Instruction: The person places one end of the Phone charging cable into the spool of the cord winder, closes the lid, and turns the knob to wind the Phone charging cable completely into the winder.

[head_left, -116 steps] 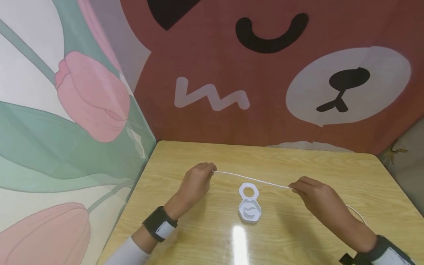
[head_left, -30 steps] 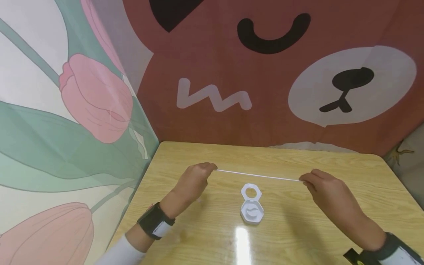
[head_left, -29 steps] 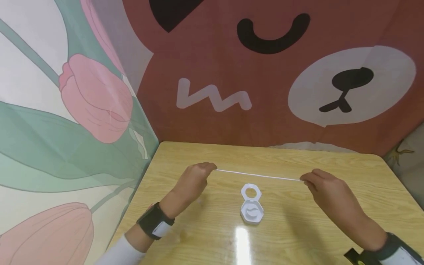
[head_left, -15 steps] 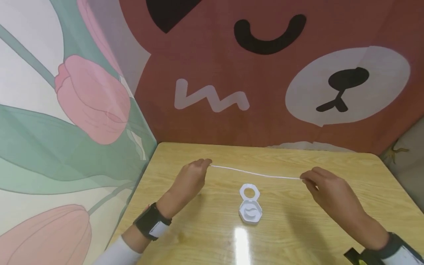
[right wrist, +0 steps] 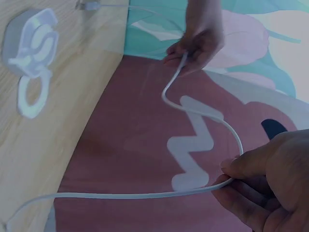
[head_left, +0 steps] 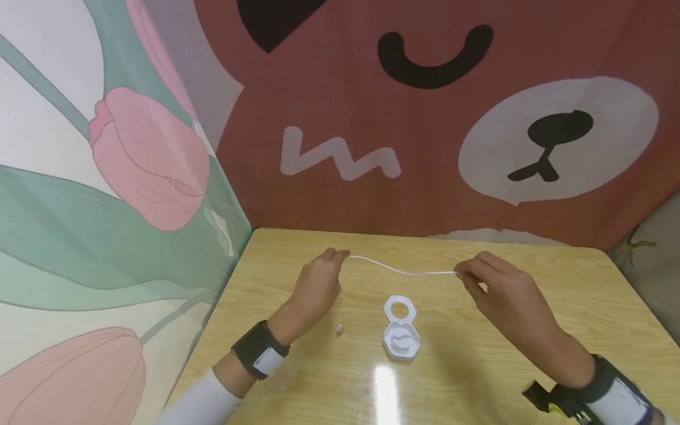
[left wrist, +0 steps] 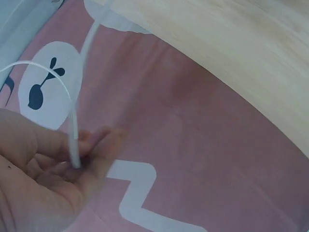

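My left hand (head_left: 317,286) pinches a white cable (head_left: 411,273) between thumb and fingertips, raised over the far part of the table. To its right, my right hand (head_left: 504,292) pinches the same cable. The stretch between the hands sags in a soft S-curve. In the right wrist view, more cable (right wrist: 120,195) trails from the right fingers towards the tabletop. A small plug (head_left: 339,329) shows below my left hand, on the cable's end. Below the held stretch, a white hexagonal case (head_left: 401,356) lies with its ring-shaped lid (head_left: 390,309) folded back, a curved divider inside.
The wood-grain table (head_left: 297,389) meets a brown bear-print cloth (head_left: 329,203) at its back edge. A tulip-print cloth (head_left: 151,159) hangs on the left. Light reflects off the table in front of the case.
The cable was nearly taut a second ago and now sags. My right hand has moved left and away from me; my left hand has risen slightly. The plug has come into sight.
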Motion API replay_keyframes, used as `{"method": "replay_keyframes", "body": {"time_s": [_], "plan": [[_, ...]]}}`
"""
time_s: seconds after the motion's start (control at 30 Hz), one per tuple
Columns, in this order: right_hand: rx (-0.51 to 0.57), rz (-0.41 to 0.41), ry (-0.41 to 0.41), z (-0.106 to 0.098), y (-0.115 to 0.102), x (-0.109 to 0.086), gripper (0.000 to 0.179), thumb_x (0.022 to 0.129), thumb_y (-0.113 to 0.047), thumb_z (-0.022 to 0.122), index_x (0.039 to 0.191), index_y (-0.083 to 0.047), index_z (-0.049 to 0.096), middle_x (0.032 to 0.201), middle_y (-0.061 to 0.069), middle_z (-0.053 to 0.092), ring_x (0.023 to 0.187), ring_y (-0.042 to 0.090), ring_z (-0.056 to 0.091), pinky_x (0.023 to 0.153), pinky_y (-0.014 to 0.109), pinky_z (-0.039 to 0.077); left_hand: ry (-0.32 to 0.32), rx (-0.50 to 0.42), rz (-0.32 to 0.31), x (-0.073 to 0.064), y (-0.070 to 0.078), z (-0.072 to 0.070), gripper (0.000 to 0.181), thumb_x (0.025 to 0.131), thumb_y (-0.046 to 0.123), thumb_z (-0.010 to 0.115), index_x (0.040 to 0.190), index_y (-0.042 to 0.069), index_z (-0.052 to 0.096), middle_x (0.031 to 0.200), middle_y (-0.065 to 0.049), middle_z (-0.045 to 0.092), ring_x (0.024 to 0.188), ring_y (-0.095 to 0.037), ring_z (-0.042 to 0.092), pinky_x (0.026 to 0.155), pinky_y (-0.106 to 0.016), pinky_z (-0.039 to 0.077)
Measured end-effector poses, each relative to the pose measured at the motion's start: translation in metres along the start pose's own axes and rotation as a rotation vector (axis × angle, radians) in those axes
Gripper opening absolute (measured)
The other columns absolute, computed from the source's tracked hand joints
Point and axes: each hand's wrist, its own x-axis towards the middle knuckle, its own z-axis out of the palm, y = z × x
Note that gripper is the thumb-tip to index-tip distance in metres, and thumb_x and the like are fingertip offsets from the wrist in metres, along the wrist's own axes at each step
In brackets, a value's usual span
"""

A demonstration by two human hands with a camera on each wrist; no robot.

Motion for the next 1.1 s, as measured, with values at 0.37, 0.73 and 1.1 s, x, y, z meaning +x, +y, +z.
{"method": "replay_keyframes", "body": {"time_s": [0.37, 0.73, 1.1], "plan": [[0.038, -0.047, -0.044, 0.015, -0.025, 0.020, 0.030, 0.070, 0.006, 0.088, 0.092, -0.010, 0.074, 0.083, -0.003, 0.066, 0.066, 0.005, 0.057, 0.053, 0.019, 0.049, -0.014, -0.178, 0.143, -0.006, 0.024, 0.001, 0.048, 0.095, -0.001, 0.065, 0.142, 0.000, 0.055, 0.126, -0.017, 0.071, 0.113, -0.027, 0.071, 0.088, -0.032, 0.063], [0.046, -0.114, -0.049, 0.030, -0.041, 0.025, 0.025, 0.072, 0.006, 0.087, 0.089, -0.009, 0.075, 0.081, -0.002, 0.065, 0.065, 0.007, 0.059, 0.054, 0.022, 0.054, 0.104, -0.173, 0.397, 0.000, 0.061, -0.005, 0.025, 0.099, 0.010, 0.067, 0.123, 0.003, 0.068, 0.110, -0.006, 0.078, 0.098, -0.013, 0.076, 0.084, -0.018, 0.060], [-0.028, -0.117, -0.077, 0.023, -0.032, 0.020, 0.026, 0.071, 0.004, 0.088, 0.091, -0.007, 0.075, 0.083, 0.001, 0.064, 0.070, 0.012, 0.064, 0.056, 0.027, 0.058, 0.187, -0.112, 0.462, 0.003, 0.047, -0.009, 0.041, 0.078, -0.025, 0.064, 0.109, 0.002, 0.070, 0.103, -0.009, 0.079, 0.095, -0.018, 0.077, 0.080, -0.024, 0.063]]}}
